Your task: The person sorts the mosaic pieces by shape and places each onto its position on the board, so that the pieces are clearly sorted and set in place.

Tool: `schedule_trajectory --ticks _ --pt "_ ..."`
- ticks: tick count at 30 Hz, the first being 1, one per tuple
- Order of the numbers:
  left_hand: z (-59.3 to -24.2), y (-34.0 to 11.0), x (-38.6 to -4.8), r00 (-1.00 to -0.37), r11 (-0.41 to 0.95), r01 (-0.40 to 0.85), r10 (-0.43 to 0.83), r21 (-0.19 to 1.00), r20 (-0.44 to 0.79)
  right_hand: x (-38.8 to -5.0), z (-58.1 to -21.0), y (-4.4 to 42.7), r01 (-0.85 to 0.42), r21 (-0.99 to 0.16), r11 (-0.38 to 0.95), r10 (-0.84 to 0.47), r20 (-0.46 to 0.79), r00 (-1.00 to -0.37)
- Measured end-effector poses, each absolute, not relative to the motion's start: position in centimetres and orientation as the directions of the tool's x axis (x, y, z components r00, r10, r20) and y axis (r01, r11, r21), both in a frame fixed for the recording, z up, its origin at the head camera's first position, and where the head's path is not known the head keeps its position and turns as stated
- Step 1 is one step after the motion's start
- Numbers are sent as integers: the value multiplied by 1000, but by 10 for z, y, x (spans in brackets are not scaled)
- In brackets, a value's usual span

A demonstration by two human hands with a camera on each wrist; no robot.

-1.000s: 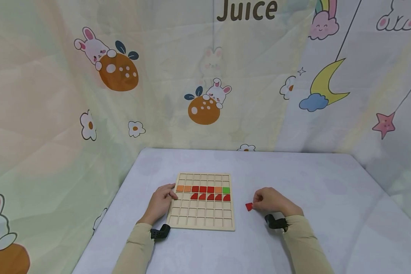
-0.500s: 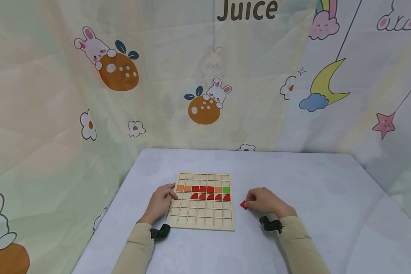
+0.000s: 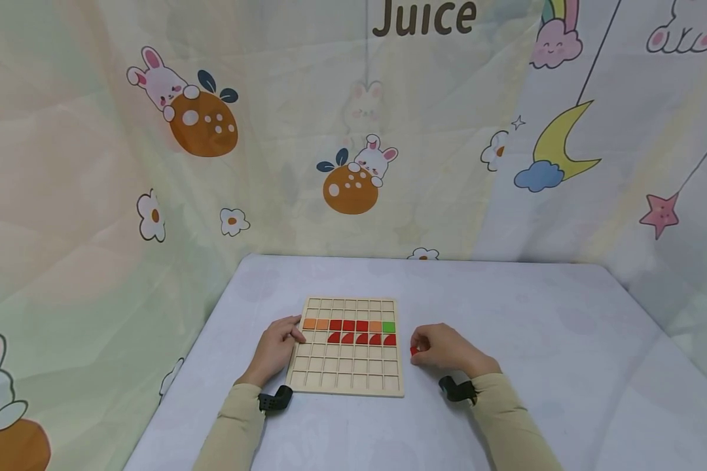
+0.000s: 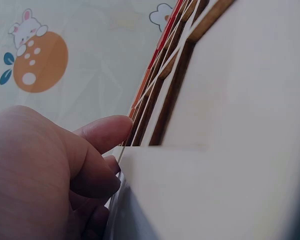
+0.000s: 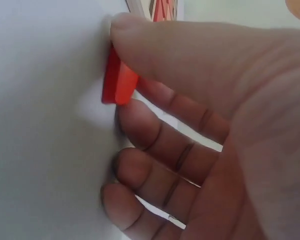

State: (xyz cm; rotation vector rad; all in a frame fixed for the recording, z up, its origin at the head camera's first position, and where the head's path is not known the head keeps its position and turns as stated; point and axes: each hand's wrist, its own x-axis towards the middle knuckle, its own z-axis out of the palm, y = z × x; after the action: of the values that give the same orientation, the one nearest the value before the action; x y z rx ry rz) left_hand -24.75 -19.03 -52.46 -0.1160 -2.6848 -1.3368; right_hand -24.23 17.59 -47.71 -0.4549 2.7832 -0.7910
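Note:
A wooden grid board (image 3: 346, 369) lies flat on the table, with one row of orange, red and green square tiles and below it a row of red curved-edge pieces (image 3: 362, 339). At its left edge my left hand (image 3: 275, 350) holds the rim, thumb and fingertips against it; in the left wrist view the lower fingers are partly hidden. Just right of the board, my right hand (image 3: 450, 347) pinches a small red tile (image 5: 121, 80) between thumb and fingers, close to the tabletop. The fingers hide most of this tile in the head view.
A white-covered table (image 3: 542, 314) carries the board. Behind and to the left hangs a printed cloth (image 3: 283, 150) with rabbits, fruit and flowers. Each wrist wears a black camera mount, such as the right one (image 3: 456, 390).
My right hand has moved left toward the board with the red tile, which has turned and become mostly covered by the fingers. The left hand and the board have stayed in place.

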Motion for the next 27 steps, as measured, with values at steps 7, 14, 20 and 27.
schedule_trajectory --ticks 7,14,20,27 --pt "-526 -190 -249 -988 613 124 6 780 152 -243 -479 173 -276 -529 803 -371 -80 -925" --pt "-526 -191 -249 -988 618 123 6 777 152 -244 -476 176 -239 -460 855 -306 -75 -949" --pt "-527 -192 -249 -988 615 123 3 779 153 -244 -474 179 -217 -465 858 -285 -80 -955" --pt "-528 -191 -249 -989 613 114 -2 782 146 -245 -475 179 -215 -499 840 -286 -70 -956"
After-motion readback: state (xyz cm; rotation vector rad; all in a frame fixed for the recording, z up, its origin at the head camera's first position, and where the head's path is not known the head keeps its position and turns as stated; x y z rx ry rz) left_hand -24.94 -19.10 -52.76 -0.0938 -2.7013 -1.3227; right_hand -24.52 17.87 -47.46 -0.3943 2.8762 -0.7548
